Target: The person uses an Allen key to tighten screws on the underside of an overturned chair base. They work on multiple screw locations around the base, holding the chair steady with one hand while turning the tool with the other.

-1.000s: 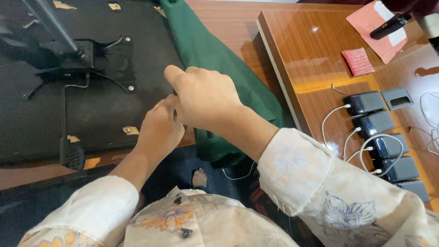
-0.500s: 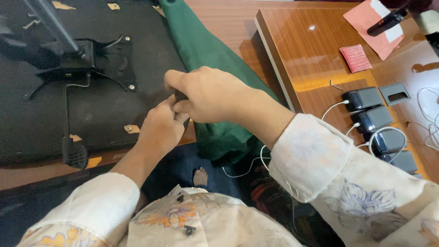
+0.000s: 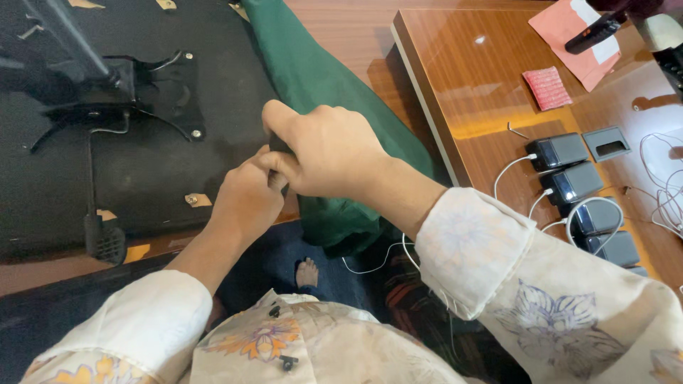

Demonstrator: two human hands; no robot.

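Pinching a small dark object (image 3: 279,147) at frame centre, my right hand (image 3: 334,153) overlaps my left hand (image 3: 245,199); fingers closed, beside green folded fabric (image 3: 320,78).

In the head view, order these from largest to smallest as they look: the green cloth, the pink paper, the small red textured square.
1. green cloth
2. pink paper
3. small red textured square
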